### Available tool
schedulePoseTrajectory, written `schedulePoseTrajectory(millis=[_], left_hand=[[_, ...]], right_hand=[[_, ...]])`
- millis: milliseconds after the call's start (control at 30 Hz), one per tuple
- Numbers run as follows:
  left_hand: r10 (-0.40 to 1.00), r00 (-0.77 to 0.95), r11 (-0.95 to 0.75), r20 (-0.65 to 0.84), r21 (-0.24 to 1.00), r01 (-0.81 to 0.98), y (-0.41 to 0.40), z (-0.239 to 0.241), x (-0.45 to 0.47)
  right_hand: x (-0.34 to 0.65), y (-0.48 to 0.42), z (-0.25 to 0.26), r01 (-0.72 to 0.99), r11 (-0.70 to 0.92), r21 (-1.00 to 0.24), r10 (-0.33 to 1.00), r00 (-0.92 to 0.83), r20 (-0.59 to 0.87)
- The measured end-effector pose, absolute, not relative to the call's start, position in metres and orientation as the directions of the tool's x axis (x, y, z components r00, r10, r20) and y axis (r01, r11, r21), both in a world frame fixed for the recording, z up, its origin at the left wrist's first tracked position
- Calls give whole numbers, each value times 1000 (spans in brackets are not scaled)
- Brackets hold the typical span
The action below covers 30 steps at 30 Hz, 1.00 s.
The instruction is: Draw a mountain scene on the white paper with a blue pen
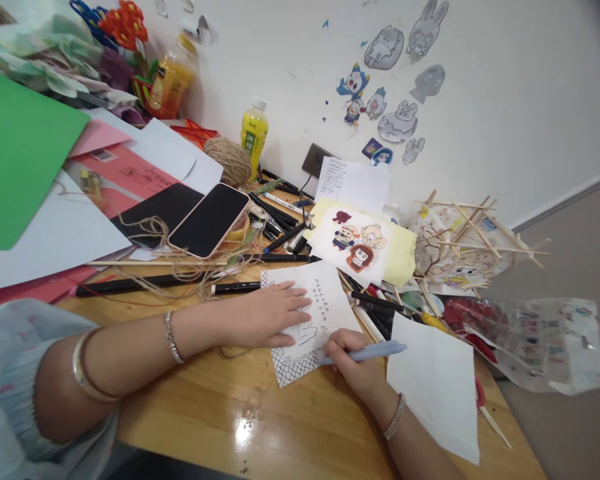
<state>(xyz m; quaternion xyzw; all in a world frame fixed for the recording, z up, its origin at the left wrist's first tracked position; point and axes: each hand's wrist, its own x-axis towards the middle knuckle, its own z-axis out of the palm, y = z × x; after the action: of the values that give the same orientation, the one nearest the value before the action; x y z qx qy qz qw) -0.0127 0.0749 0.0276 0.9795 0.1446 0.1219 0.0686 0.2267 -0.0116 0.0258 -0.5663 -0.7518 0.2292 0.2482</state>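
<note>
A small white sheet point(325, 283) with line drawings, handwriting and a crosshatched border lies tilted on the wooden table point(190, 407). Flat on its left part rests my left hand point(260, 313), fingers stretched out and slightly apart. My right hand point(353, 363) is wrapped round a light blue pen point(380, 349), and its lower end meets the sheet near the crosshatched lower edge. The exact tip is partly hidden by my fingers. To the right of that hand lies a blank white sheet point(437, 387).
Behind the sheet are a phone point(210, 220), several markers point(285, 237), a twine ball point(229, 160) and a yellow drink bottle point(255, 133). Coloured paper point(25, 160) is piled left. A stick-and-paper lantern point(460, 243) and plastic bag point(540, 343) are right. Cut-out stickers point(397, 121) cover the wall.
</note>
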Motion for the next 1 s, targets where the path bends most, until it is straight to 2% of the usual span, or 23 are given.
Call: schedulePoseTrajectory(millis=[233, 433, 800, 1000], left_hand=[[296, 926, -951, 236, 166, 262, 75, 26, -13], [292, 926, -952, 239, 165, 257, 76, 26, -12], [299, 928, -950, 224, 159, 268, 75, 27, -13], [296, 927, -951, 230, 164, 262, 75, 27, -13]], right_hand=[[230, -14, 20, 733, 256, -631, 966, -220, 137], [227, -13, 24, 728, 289, -622, 954, -275, 121], [228, -12, 23, 720, 228, -656, 970, -227, 88], [230, -12, 21, 673, 163, -722, 985, -151, 82]])
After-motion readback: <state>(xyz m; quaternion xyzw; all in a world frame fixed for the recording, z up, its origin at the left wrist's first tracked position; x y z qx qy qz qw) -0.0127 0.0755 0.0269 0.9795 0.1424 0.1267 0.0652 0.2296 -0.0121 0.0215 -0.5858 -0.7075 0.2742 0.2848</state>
